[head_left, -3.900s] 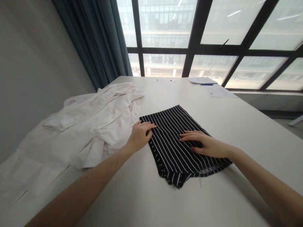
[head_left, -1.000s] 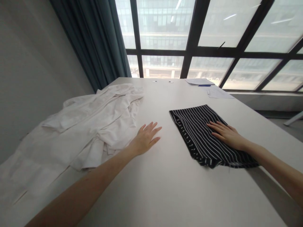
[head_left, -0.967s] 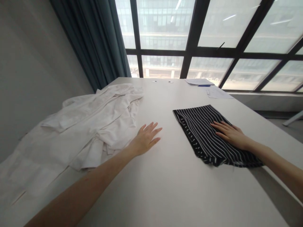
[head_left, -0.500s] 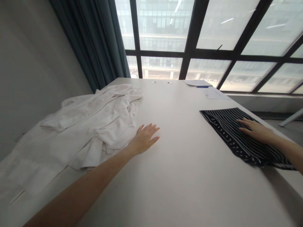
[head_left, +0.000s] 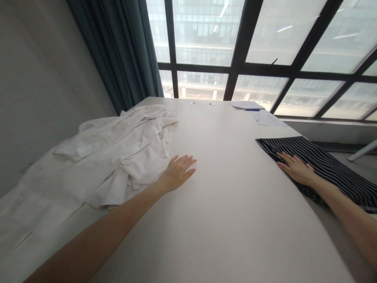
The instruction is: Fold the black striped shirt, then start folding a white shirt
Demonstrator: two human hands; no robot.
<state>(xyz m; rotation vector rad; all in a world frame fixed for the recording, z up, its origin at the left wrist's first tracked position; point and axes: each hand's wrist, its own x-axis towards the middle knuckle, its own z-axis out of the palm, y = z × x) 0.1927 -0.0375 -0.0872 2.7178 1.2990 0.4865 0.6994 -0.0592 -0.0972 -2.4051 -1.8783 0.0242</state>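
A folded black cloth with white stripes point(head_left: 324, 163) lies at the right edge of the white table point(head_left: 229, 220). My right hand point(head_left: 294, 169) rests flat on the cloth's near-left part, fingers stretched out and holding nothing. My left hand point(head_left: 178, 173) lies flat and open on the bare tabletop, fingers pointing right. It sits just beside the edge of a heap of white garments point(head_left: 103, 157) that covers the table's left side.
Sheets of paper point(head_left: 266, 118) and a blue pen point(head_left: 252, 109) lie at the table's far right corner. Two small round marks point(head_left: 202, 103) sit near the far edge. A dark curtain point(head_left: 123, 55) hangs left of large windows point(head_left: 265, 51). A grey wall runs along the left.
My right hand has slid the striped cloth from the table's middle to its right edge, then drawn back toward the cloth's left part. My left hand left the cloth and stayed flat on the table.
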